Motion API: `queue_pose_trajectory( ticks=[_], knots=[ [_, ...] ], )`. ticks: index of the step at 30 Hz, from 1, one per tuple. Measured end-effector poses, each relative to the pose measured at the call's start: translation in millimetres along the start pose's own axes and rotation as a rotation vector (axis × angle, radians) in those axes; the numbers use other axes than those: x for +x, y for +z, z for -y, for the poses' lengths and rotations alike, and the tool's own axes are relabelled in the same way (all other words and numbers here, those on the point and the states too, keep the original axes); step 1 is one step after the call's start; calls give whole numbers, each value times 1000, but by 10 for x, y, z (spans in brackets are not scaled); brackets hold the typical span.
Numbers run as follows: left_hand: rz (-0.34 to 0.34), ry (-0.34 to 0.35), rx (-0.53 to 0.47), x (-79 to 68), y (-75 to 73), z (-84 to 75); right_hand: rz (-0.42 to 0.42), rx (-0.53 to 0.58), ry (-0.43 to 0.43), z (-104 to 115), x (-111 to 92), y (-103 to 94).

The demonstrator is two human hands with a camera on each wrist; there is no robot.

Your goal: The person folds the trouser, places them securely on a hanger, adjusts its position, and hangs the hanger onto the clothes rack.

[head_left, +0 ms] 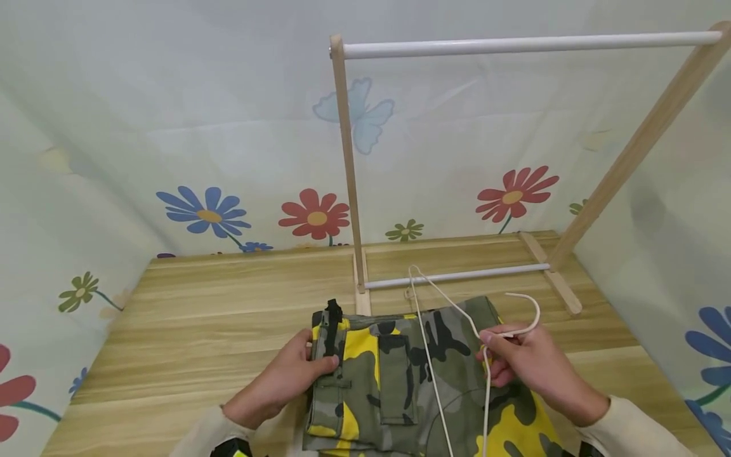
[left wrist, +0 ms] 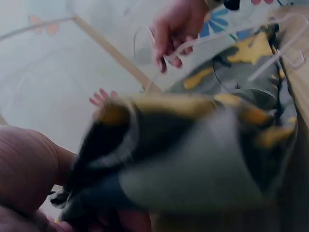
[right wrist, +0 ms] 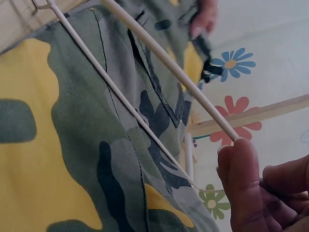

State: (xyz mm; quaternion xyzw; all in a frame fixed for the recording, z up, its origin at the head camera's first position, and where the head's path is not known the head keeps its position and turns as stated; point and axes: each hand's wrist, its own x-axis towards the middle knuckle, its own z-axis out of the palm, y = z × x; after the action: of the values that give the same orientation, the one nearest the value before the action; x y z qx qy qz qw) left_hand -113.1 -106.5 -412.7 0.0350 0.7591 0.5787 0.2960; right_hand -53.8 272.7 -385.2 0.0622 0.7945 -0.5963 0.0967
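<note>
Folded camouflage trousers [head_left: 394, 374] in green, grey, black and yellow lie on the wooden table, with a flap pocket facing up. My left hand [head_left: 288, 377] grips their left end, thumb on top, close to a black strap [head_left: 333, 317]. A cream-coloured clothes hanger [head_left: 537, 310] is tilted over the trousers, and my right hand [head_left: 531, 358] pinches it just below the hook. In the right wrist view, two straight hanger bars [right wrist: 169, 65] cross above the cloth. The left wrist view shows a blurred, rolled fold of the trousers [left wrist: 193, 174] by the left hand.
Behind the trousers stands a wooden rack with a white top rail [head_left: 514, 46] and a lower white bar [head_left: 474, 275]. Its right foot [head_left: 551, 273] rests on the table [head_left: 200, 317]. A flower-printed curtain [head_left: 257, 146] surrounds the table's back and sides.
</note>
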Motion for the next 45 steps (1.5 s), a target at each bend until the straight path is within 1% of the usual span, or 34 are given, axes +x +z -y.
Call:
queue_pose_trajectory(
  ticks=[1,4,6,9,11,14,16,19,22,25,27,30,34,37,39,40,42,45],
  knots=[
    [21,18,-10,-12,6,-62,-1,-8,5,5,0,-4],
    [42,60,11,-51,50,-290,18,-20,11,22,-3,-13],
    [57,102,27,-68,84,-423,38,-18,18,34,0,-8],
    [74,154,32,-89,119,-560,69,-11,22,43,14,10],
    [51,162,38,-101,138,-623,80,-2,21,43,25,24],
    [-15,149,6,-101,201,-696,81,-20,3,31,36,37],
    [-53,145,-33,-86,279,-751,73,-48,-10,21,39,42],
    [-76,174,-74,-51,430,-846,63,-90,-22,16,42,45],
    [-60,225,-102,1,599,-938,67,-104,-39,17,48,40],
    [-41,266,-147,67,788,-988,67,-107,-39,21,54,37],
    [-28,276,-191,112,921,-993,68,-117,-36,26,54,38],
    [-29,260,-255,165,1127,-969,76,-152,-23,42,52,40],
    [3,205,-353,242,1411,-874,103,-215,-10,71,44,35],
    [17,158,-411,313,1594,-742,110,-250,-10,99,40,33],
    [5,135,-415,365,1688,-638,109,-266,-18,115,37,33],
    [-7,129,-400,391,1727,-588,107,-273,-21,120,36,34],
    [-23,127,-349,438,1789,-505,103,-271,-19,127,33,36],
    [-39,147,-266,496,1855,-440,106,-266,-27,130,30,39]
  ],
)
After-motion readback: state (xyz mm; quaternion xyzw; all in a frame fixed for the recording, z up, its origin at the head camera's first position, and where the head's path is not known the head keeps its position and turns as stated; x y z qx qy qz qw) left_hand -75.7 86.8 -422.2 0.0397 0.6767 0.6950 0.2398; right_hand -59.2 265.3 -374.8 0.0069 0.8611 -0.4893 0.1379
